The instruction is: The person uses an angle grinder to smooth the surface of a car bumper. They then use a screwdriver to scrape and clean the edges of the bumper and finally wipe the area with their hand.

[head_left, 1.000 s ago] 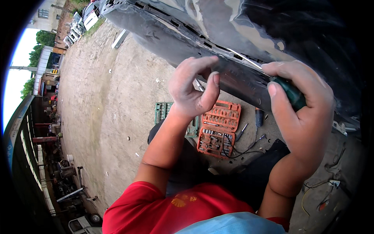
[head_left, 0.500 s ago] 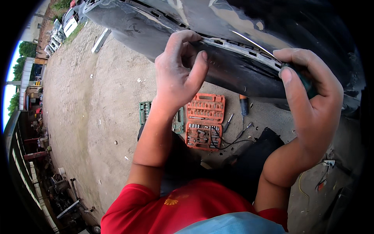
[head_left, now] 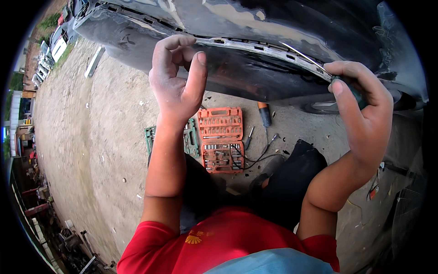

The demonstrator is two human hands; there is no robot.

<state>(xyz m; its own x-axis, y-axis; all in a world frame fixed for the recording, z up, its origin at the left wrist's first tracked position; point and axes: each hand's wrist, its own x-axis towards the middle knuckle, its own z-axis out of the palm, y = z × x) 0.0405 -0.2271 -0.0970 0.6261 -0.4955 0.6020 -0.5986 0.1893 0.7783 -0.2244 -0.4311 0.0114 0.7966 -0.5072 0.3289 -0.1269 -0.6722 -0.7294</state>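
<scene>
A screwdriver (head_left: 305, 56) with a thin metal shaft and dark green handle is in my right hand (head_left: 367, 102), pinched between thumb and fingers. Its shaft points up and left, over a pale slotted strip (head_left: 269, 49) along the edge of a dark, scuffed car body panel (head_left: 255, 71). My left hand (head_left: 178, 77) is at the strip's left part. Its fingers are loosely curled, with the index fingertip at the strip's edge and the thumb apart. Pale dust coats this hand, and nothing shows in it.
Below the panel, an open orange socket set case (head_left: 221, 140) lies on the ground beside a green tool case (head_left: 190, 139), partly behind my left forearm. A corded power tool (head_left: 264, 115) and another screwdriver (head_left: 249, 137) lie to their right. A pale bar (head_left: 94, 61) rests at upper left.
My left hand has shifted left along the strip. The view has turned, so the panel and tool cases appear further left. The screwdriver stays in my right hand.
</scene>
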